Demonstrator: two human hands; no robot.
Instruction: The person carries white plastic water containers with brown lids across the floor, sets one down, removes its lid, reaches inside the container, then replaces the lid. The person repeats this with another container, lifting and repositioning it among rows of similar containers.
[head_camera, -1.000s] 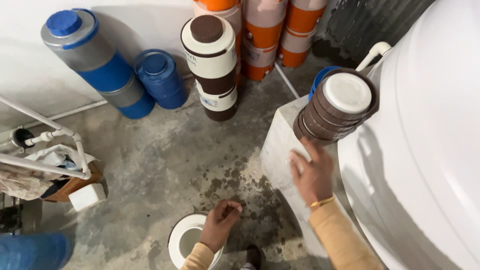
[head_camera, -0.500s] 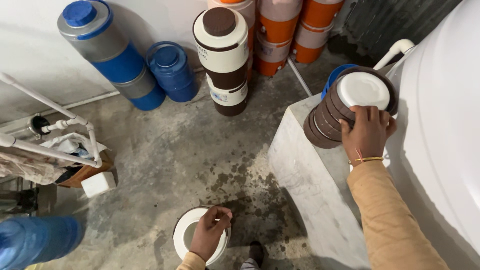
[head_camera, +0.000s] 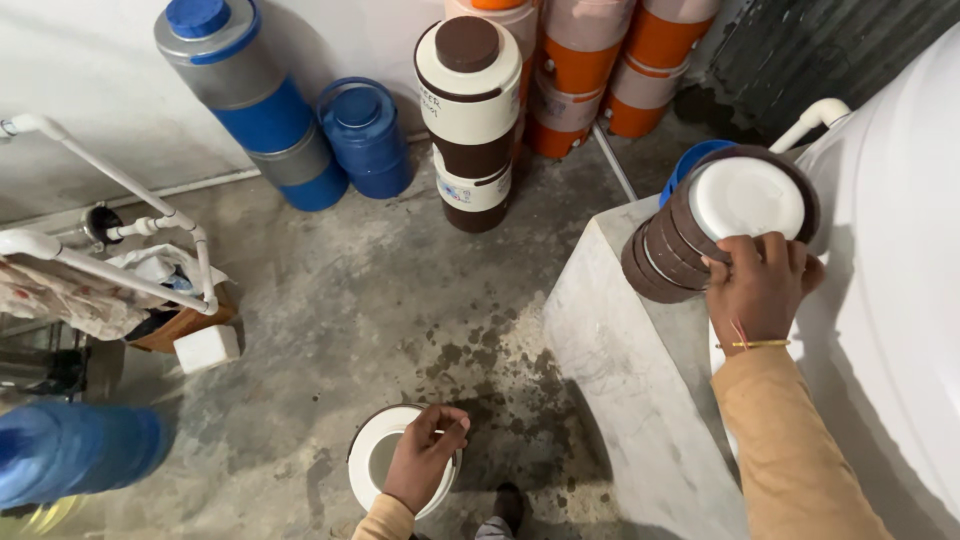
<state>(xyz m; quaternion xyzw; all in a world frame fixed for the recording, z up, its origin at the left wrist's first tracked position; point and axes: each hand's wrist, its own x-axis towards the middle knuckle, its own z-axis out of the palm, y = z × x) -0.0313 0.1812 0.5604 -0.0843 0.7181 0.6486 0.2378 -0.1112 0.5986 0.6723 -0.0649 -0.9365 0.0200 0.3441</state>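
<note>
My right hand (head_camera: 760, 290) grips the near edge of a leaning stack of brown lids (head_camera: 725, 220) with white centres, which rests on a grey concrete block (head_camera: 620, 370). My left hand (head_camera: 422, 458) holds the rim of a round white container (head_camera: 372, 465) low over the stained concrete floor. A blue lid (head_camera: 690, 160) peeks out behind the stack.
Stacked brown-and-white jugs (head_camera: 470, 120) stand at the back wall, with a small blue jug (head_camera: 365, 135), a leaning grey-and-blue jug (head_camera: 245, 100) and orange-and-white jugs (head_camera: 610, 60). A big white tank (head_camera: 890, 300) fills the right side. White pipes (head_camera: 110, 230) and a blue bottle (head_camera: 70, 450) are at left.
My right hand rose from the concrete block's top to the stack of brown lids and closed on its edge. My left hand settled on the white container's rim.
</note>
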